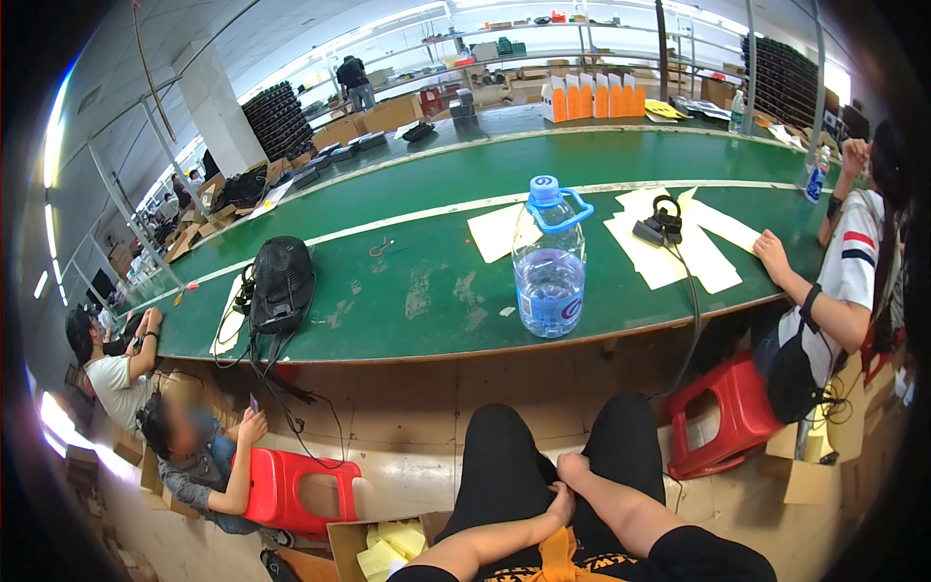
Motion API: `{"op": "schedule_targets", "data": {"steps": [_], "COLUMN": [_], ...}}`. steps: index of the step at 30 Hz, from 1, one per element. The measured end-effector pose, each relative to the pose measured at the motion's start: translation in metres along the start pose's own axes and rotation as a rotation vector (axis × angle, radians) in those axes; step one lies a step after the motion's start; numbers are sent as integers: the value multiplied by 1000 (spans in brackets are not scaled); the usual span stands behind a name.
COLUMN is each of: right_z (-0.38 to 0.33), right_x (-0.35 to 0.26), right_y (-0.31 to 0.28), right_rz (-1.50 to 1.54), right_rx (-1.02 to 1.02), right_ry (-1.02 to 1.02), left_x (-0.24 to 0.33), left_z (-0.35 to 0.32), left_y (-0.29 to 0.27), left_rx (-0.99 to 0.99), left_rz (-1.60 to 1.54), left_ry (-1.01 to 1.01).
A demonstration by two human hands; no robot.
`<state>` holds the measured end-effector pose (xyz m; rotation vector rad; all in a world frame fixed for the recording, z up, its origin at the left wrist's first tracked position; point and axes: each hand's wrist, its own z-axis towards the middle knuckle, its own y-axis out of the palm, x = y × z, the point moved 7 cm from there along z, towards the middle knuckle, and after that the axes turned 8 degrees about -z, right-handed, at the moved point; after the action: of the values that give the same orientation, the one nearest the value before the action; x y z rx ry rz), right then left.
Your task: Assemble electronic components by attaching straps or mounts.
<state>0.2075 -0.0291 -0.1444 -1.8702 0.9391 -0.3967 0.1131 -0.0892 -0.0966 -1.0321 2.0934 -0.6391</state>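
Note:
My hands rest close together in my lap, between my black-clad thighs. My left hand (561,504) lies nearer to me, its fingers curled. Just beyond it, my right hand (572,469) is closed like a fist. The fingertips of both are tucked out of sight, so whatever they may hold is hidden. Neither hand touches the green table (417,330) ahead. Nearest on that table stands a large clear water bottle (549,281) with a blue cap and handle, partly filled.
A black backpack (281,286) with dangling straps lies left on the table. At right, a black cabled device (661,223) sits on yellow sheets (713,262). Red stools (301,490) flank me, with people seated both sides. A carton (349,548) of yellow paper is beside me.

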Motion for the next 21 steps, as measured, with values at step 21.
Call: {"op": "schedule_targets", "data": {"steps": [21], "right_z": [-5], "right_x": [-5], "right_y": [1], "right_rz": [-98], "right_rx": [-11], "right_ry": [-40], "left_x": [2], "left_z": [0], "left_y": [2], "left_rx": [-26], "left_rz": [-57], "left_ry": [5]}}
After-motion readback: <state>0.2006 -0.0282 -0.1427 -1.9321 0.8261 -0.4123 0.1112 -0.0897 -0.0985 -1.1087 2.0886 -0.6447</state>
